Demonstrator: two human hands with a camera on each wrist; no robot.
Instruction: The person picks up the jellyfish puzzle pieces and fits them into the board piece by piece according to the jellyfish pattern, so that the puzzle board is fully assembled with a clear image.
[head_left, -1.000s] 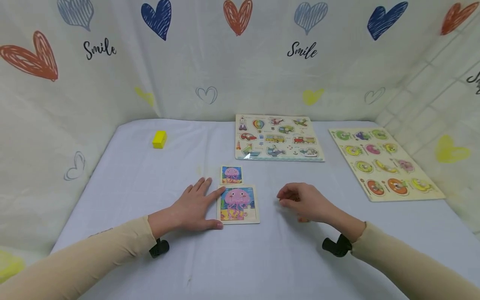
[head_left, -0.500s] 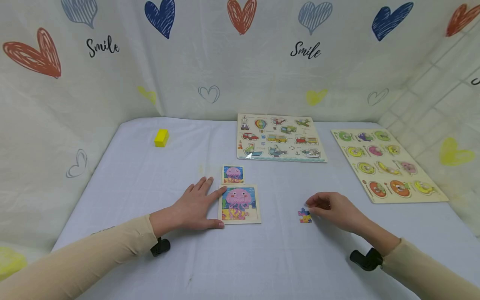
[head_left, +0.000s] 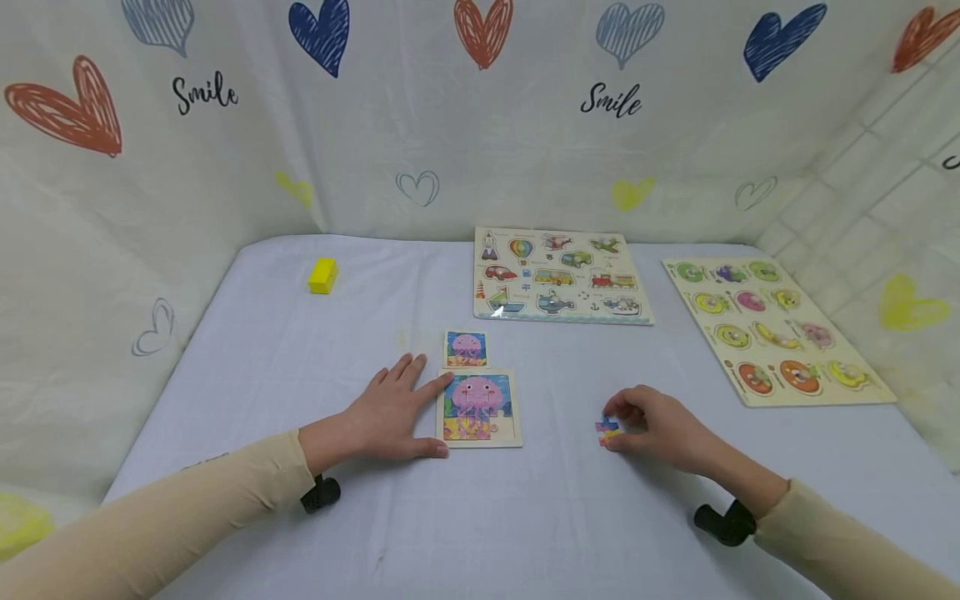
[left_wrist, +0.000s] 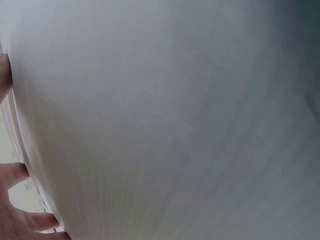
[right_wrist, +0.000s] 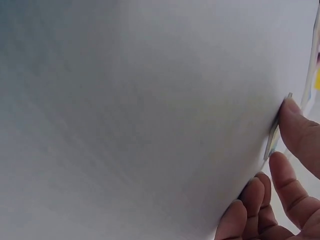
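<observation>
In the head view my left hand (head_left: 378,417) lies with fingers spread, its index finger and thumb touching the left edge of a square jellyfish jigsaw puzzle board (head_left: 512,434). Most of the picture is filled in; the lower right corner shows bare wood. To the right, my right hand (head_left: 660,429) pinches a blue, pink and yellow puzzle piece (head_left: 606,431) between thumb and index finger, low at the tablecloth. From the right wrist, the piece (right_wrist: 271,140) appears edge-on between those fingertips. A small jellyfish picture card (head_left: 466,348) lies just above the board.
A yellow block (head_left: 322,276) stands at the back left. Toward the back lies a vehicle puzzle board (head_left: 562,315), and at the right a fruit puzzle board (head_left: 738,392). A curtain printed with hearts (head_left: 318,37) hangs behind the white-covered table (head_left: 420,533).
My right hand has moved right, away from the board, and the puzzle piece shows on the cloth. Its thumb and index finger have since closed around the piece. My left hand stays put.
</observation>
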